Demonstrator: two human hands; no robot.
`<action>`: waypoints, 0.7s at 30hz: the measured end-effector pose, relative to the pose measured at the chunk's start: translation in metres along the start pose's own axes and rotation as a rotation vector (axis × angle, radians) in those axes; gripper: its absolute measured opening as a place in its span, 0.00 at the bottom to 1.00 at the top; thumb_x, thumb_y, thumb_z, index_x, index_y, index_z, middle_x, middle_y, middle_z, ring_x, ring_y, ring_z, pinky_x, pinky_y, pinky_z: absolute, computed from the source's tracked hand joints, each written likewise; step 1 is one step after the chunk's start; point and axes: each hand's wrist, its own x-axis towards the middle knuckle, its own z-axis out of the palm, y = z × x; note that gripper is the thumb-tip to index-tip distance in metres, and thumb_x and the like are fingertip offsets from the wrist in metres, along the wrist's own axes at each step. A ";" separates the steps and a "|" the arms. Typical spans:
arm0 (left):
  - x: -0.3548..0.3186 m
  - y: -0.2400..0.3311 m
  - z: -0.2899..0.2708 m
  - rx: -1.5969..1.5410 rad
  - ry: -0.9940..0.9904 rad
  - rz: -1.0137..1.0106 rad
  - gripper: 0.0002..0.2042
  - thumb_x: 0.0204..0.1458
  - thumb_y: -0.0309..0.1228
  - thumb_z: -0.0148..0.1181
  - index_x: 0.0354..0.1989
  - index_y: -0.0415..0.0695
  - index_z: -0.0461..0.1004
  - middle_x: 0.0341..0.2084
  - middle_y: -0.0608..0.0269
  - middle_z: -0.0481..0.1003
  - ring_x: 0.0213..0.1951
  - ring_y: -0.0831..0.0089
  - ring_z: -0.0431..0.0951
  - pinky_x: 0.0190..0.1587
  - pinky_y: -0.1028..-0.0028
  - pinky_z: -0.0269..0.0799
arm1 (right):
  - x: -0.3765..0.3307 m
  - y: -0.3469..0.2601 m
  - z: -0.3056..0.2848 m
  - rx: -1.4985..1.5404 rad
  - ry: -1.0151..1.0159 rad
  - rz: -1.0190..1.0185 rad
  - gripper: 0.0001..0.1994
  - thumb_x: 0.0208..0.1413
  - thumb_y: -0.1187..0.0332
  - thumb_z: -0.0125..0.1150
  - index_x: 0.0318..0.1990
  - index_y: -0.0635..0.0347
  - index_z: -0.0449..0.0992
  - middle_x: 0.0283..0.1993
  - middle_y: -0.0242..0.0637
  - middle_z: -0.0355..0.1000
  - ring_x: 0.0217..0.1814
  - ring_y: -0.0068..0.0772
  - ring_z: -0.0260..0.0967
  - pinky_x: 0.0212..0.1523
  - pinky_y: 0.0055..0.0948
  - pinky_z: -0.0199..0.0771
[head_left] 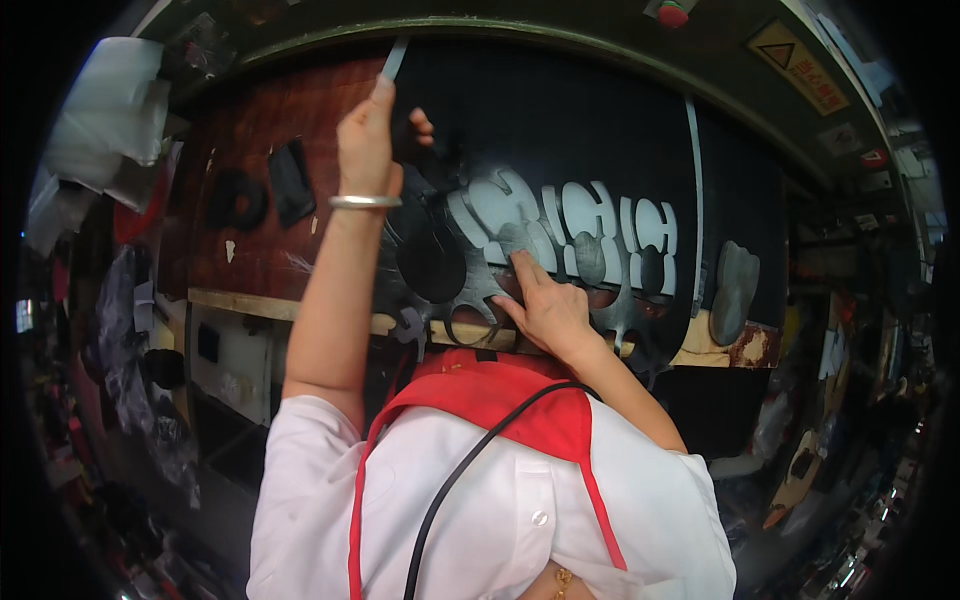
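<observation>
My left hand (366,140) is raised over the left part of the bench, below a pale strip (396,60). Its fingers curl round something dark that I cannot make out against the black behind it. My right hand (552,312) lies on a black sheet with cut-out openings (480,290), thumb and forefinger apart. The forefinger touches the sheet's near part, beside a light grey cut-out shape (503,205). Two similar light grey shapes, one in the middle (580,212) and one on the right (655,222), stand in a row beside it.
Black pieces, one ring-shaped (237,198) and one oblong (290,182), lie on the reddish-brown board (225,130). A grey sole-shaped piece (735,292) rests at the right near edge. A green machine beam (480,30) crosses the far side, with a red knob (671,14).
</observation>
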 end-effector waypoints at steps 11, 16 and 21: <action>-0.064 -0.007 -0.054 0.999 -0.582 0.792 0.10 0.50 0.30 0.63 0.40 0.42 0.76 0.27 0.54 0.74 0.29 0.59 0.76 0.31 0.68 0.72 | 0.044 -0.009 -0.002 1.092 -0.558 0.517 0.21 0.58 0.52 0.61 0.43 0.65 0.72 0.27 0.41 0.75 0.25 0.36 0.78 0.18 0.27 0.72; -0.116 -0.058 -0.094 1.164 -0.769 0.649 0.22 0.42 0.32 0.68 0.47 0.40 0.73 0.29 0.56 0.70 0.30 0.58 0.71 0.34 0.66 0.70 | 0.062 0.009 0.022 1.863 -0.612 0.705 0.07 0.61 0.65 0.58 0.37 0.60 0.72 0.32 0.32 0.69 0.19 0.25 0.68 0.16 0.21 0.66; -0.109 -0.066 -0.101 0.959 -0.496 0.553 0.14 0.52 0.25 0.59 0.48 0.38 0.73 0.31 0.56 0.78 0.31 0.63 0.79 0.36 0.70 0.74 | 0.050 -0.014 0.011 1.754 -0.456 0.517 0.07 0.57 0.67 0.60 0.37 0.62 0.74 0.40 0.41 0.76 0.22 0.23 0.70 0.23 0.24 0.71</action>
